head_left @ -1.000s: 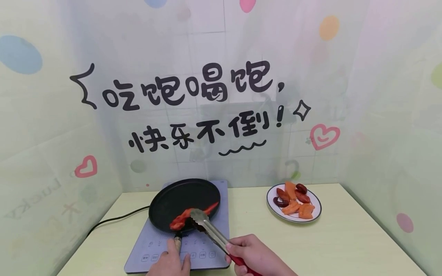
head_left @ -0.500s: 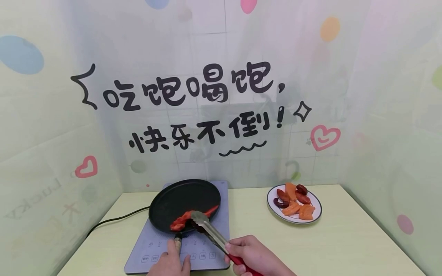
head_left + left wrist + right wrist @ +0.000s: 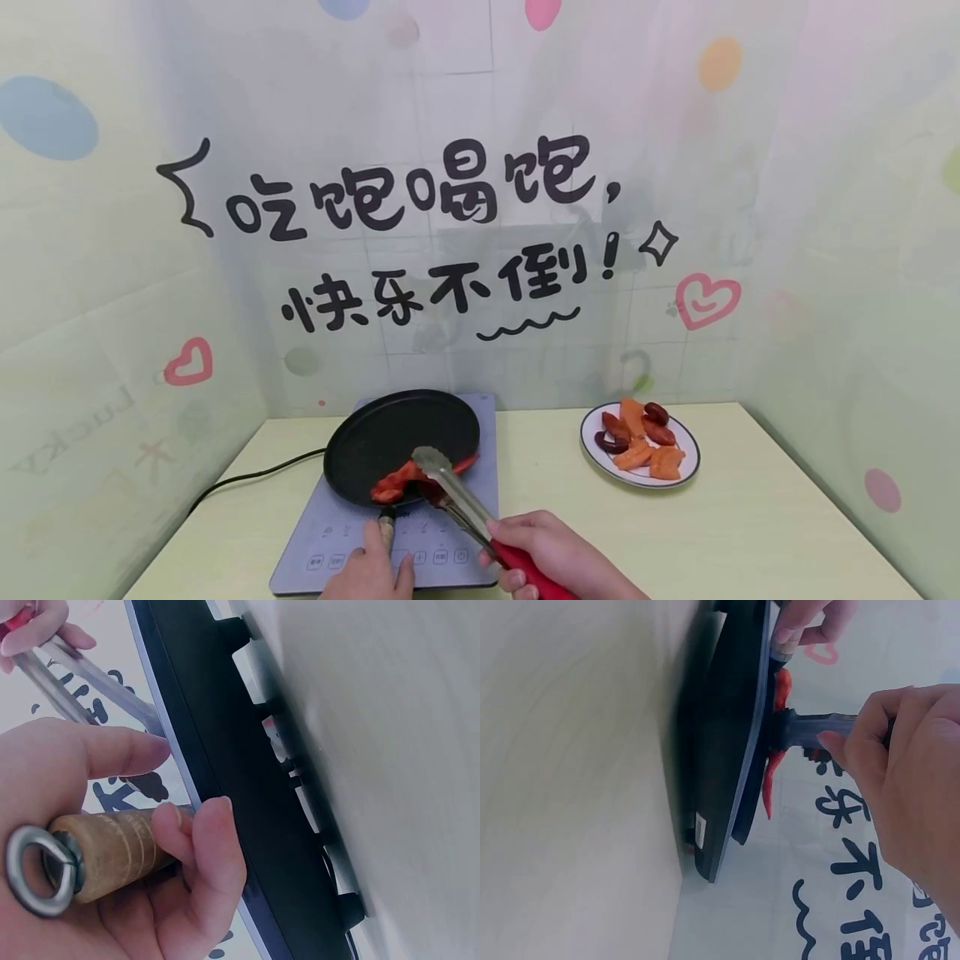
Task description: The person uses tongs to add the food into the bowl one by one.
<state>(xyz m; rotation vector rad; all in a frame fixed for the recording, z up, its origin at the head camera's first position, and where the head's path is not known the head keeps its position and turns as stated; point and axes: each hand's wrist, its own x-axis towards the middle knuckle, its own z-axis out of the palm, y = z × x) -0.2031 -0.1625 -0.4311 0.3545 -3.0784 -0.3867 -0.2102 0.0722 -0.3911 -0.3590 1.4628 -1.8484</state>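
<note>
My left hand (image 3: 367, 571) holds the wooden handle (image 3: 124, 851) of a black frying pan (image 3: 390, 429); a metal ring on the handle's end shows in the left wrist view. A strip of red, marinated-looking meat (image 3: 397, 482) lies near the pan's front rim. With my right hand (image 3: 558, 550) I grip metal tongs (image 3: 467, 502) by their red handles (image 3: 528, 575). The scalloped tips are at the meat, one arm over it; whether they pinch it I cannot tell. In the right wrist view, the meat (image 3: 769, 784) partly sticks out past the tongs.
Beneath the pan is a grey induction cooker (image 3: 307, 533) with touch keys, its black cord (image 3: 258, 475) running left. A white plate (image 3: 607, 477) with orange slices and dark red sausage pieces stands at the right. A printed curtain (image 3: 525, 358) encloses the table's back and sides.
The tongs' arms have spread apart a little, and the upper tip has risen slightly; more of the red handle shows. The left hand and pan stay about where they were.
</note>
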